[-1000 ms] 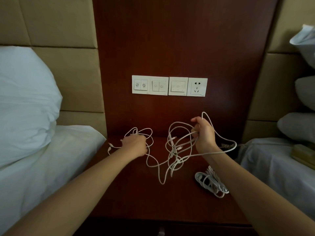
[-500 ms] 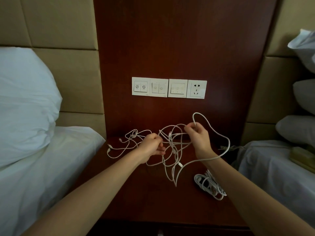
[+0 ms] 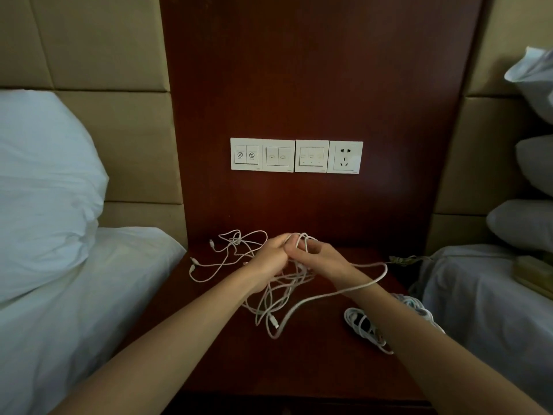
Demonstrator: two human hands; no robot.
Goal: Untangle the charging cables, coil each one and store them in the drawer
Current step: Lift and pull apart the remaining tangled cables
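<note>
A tangle of white charging cables (image 3: 278, 298) hangs over the dark wooden nightstand (image 3: 227, 363). My left hand (image 3: 267, 262) and my right hand (image 3: 317, 259) meet above it, fingers touching, both closed on strands of the tangle. Thin loops with plug ends (image 3: 209, 259) trail left on the tabletop. One thicker loop (image 3: 380, 272) swings out to the right over my right wrist. A separate coiled white cable (image 3: 363, 327) lies on the nightstand near its right edge, partly hidden by my right forearm. The drawer is not visible.
A wall panel with switches and a socket (image 3: 296, 156) sits above the nightstand. A bed with white pillow (image 3: 42, 187) lies left, another bed with pillows (image 3: 526, 223) right. A yellowish box (image 3: 535, 272) rests on the right bed.
My hands have come together from apart, now touching over the tangle. The right hand lowered, and the big loop it held up has dropped to the right.
</note>
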